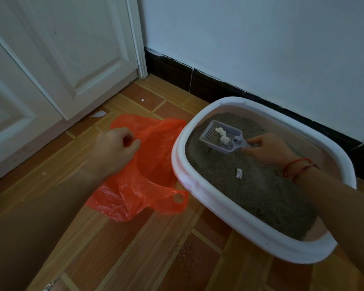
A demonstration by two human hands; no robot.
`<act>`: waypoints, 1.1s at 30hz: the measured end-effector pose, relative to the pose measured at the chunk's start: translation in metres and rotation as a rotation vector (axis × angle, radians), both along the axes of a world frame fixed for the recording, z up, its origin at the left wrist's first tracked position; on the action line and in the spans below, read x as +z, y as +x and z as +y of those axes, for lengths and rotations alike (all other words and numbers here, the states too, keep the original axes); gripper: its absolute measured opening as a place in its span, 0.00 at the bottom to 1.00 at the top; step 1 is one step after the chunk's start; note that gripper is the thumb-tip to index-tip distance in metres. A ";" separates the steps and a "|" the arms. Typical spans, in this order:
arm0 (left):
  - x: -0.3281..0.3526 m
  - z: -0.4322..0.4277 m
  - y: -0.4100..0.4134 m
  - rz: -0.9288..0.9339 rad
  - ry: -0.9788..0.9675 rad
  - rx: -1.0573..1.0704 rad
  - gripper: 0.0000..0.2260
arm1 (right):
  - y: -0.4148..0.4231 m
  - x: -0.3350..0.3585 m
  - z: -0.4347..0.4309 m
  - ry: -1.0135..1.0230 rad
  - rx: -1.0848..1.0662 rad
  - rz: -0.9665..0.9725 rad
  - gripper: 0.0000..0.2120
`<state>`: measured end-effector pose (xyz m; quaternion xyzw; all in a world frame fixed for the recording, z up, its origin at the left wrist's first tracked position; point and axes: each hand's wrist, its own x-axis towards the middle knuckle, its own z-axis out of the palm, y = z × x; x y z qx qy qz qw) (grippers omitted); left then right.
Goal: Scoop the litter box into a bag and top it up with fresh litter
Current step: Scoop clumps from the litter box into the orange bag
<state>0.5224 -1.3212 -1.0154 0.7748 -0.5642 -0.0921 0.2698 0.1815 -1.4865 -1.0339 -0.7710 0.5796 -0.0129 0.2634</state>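
Scooping waste from the litter box (pixel 198 185) toward a bag (pixel 151 164) held ready beside it.

The left hand (pixel 114 149) pinches the bag's edge to hold its mouth open; the right hand (pixel 269 149) grips the handle of the scoop (pixel 220 136), level over the litter so the white clump (pixel 222 135) stays in.

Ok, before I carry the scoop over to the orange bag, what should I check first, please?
1. Load in the scoop: ok, a white clump lies in it.
2. Grip: ok, the right hand holds the scoop by its handle.
3. Bag mouth: ok, the left hand pinches up the edge of the orange bag, which gapes open.
4. Path: ok, the bag lies right beside the litter box.
5. Loose litter sifted out: cannot tell.
6. Box finished: not ok, a small scrap lies on the litter.
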 end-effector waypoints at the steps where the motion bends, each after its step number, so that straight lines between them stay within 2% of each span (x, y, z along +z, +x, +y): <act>1: 0.001 0.001 0.000 0.000 0.005 -0.001 0.07 | -0.001 0.002 0.001 0.002 0.003 -0.007 0.13; 16: 0.007 0.007 0.003 -0.018 -0.015 -0.016 0.08 | -0.004 0.010 0.007 -0.069 0.038 -0.008 0.14; 33: 0.007 0.007 0.003 -0.036 -0.012 -0.021 0.09 | 0.014 0.022 0.010 -0.026 0.138 -0.011 0.14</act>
